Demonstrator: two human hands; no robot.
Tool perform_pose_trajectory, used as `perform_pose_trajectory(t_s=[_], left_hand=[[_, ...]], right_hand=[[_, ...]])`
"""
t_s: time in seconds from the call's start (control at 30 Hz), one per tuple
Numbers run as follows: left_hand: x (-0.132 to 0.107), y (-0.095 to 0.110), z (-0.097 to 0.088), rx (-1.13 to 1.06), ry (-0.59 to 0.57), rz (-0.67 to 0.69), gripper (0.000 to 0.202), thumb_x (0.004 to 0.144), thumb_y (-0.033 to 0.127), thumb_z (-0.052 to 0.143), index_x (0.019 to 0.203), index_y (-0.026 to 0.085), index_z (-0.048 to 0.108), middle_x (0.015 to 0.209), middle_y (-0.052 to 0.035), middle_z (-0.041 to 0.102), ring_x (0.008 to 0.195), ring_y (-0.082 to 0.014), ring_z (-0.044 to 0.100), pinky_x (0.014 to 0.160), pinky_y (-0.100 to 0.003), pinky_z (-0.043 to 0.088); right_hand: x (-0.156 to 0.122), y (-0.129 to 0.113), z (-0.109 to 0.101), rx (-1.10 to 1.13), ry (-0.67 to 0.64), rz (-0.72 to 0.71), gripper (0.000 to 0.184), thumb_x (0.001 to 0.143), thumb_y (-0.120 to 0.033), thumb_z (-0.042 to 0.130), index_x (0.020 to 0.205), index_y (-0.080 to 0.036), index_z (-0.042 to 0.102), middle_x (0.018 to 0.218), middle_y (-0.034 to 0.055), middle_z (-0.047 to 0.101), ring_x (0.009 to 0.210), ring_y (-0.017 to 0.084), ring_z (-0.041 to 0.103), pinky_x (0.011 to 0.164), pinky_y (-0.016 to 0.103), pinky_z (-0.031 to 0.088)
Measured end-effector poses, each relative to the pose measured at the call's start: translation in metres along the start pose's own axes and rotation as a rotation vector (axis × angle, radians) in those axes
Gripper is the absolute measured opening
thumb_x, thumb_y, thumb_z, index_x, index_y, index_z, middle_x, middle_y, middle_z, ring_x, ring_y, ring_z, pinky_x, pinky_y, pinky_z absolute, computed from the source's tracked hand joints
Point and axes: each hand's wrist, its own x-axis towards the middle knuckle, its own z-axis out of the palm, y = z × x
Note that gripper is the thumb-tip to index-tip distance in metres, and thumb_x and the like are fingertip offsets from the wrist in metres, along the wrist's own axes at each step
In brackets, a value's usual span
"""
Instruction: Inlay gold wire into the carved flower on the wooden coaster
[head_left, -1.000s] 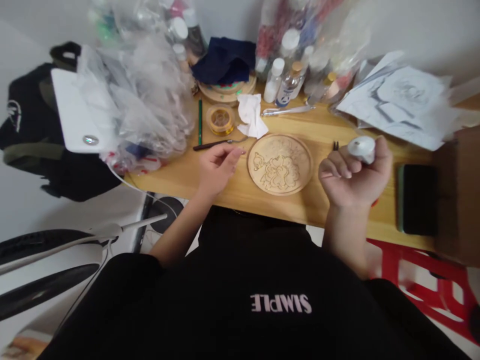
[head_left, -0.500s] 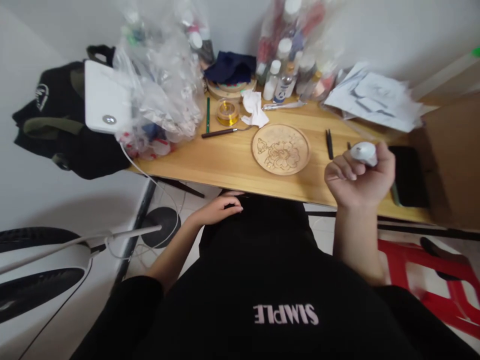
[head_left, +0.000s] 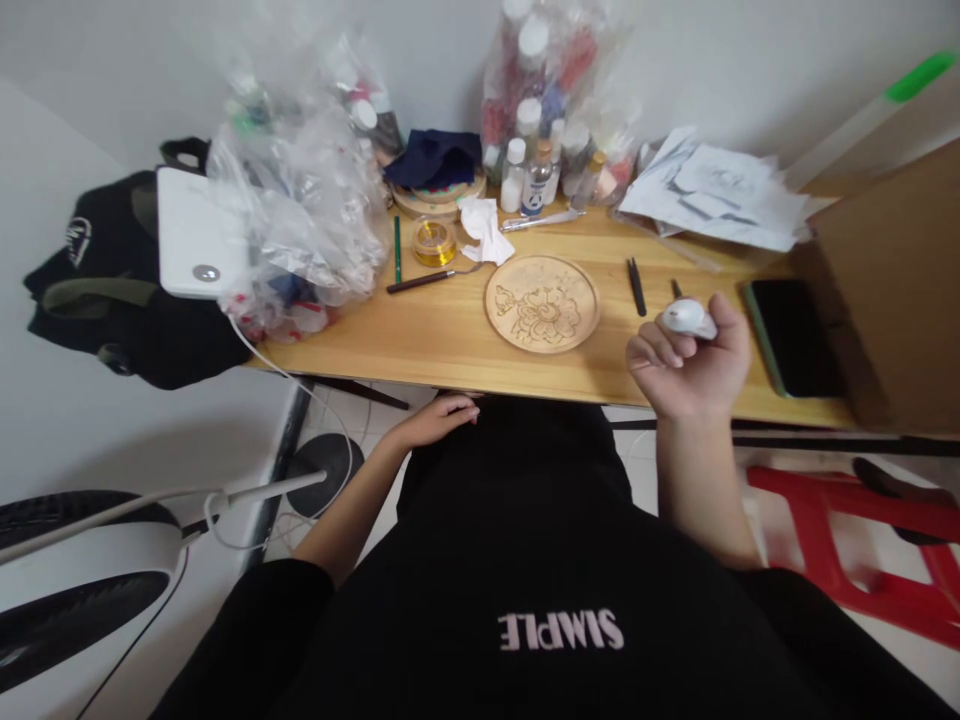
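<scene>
My right hand [head_left: 686, 365] is raised over the right part of the table, its fingers curled around a white object with a rounded end [head_left: 688, 318]. Most of that object is hidden in the fist, so its kind is unclear. My left hand [head_left: 442, 418] rests on my lap at the table's front edge, fingers stretched out and holding nothing. Between the hands, on the table, lies a round wooden plate [head_left: 517, 335] with a flower outline on it. Black tweezers [head_left: 636, 287] lie between the plate and my right hand.
Left of the plate are a dark-handled tool [head_left: 421, 281], a green pencil [head_left: 397, 250], a gold wire spool [head_left: 433, 243] and crumpled tissue [head_left: 484, 230]. Behind stand bottles [head_left: 534, 180] and plastic bags [head_left: 322, 200]. A phone [head_left: 795, 335], papers [head_left: 720, 190] and a cardboard box [head_left: 900, 290] are at right.
The view has shifted slightly, so the table things appear further left. My right hand, still closed on the white object, has moved left, away from the phone. My left hand stays on my lap.
</scene>
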Motion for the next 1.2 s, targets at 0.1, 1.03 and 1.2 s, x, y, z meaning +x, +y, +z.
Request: perform_pose_trajectory(t_s=[0.1,1.03,1.2], left_hand=[[-0.021,0.031,-0.012,-0.005,0.064,0.022,0.039,0.092,0.053,0.052,0.074,0.021,0.066,0.101,-0.0092,0.072,0.104,-0.0212,0.067,0.088,-0.035,0.053],[0.017,0.207,0.005,-0.196,0.321,0.503,0.013,0.085,0.019,0.071,0.094,0.025,0.064,0.112,-0.0038,0.073,0.105,-0.0218,0.07,0.093,-0.041,0.058],[0.018,0.208,0.004,-0.184,0.328,0.479,0.01,0.086,0.022,0.07,0.093,0.025,0.064,0.111,-0.0042,0.074,0.104,-0.0224,0.071,0.092,-0.041,0.059]], right_hand=[[-0.005,0.004,0.002,0.012,-0.027,0.032,0.028,0.085,-0.039,0.058,0.062,-0.023,0.057,0.038,-0.0086,0.029,0.036,0.006,0.019,0.039,0.023,0.021],[-0.05,0.018,0.032,0.176,-0.104,0.161,0.022,0.08,-0.045,0.067,0.072,-0.024,0.062,0.04,-0.0089,0.035,0.04,0.008,0.027,0.043,0.021,0.028],[-0.05,0.017,0.035,0.175,-0.09,0.143,0.023,0.082,-0.044,0.064,0.071,-0.024,0.062,0.039,-0.0092,0.034,0.038,0.007,0.026,0.043,0.02,0.028]])
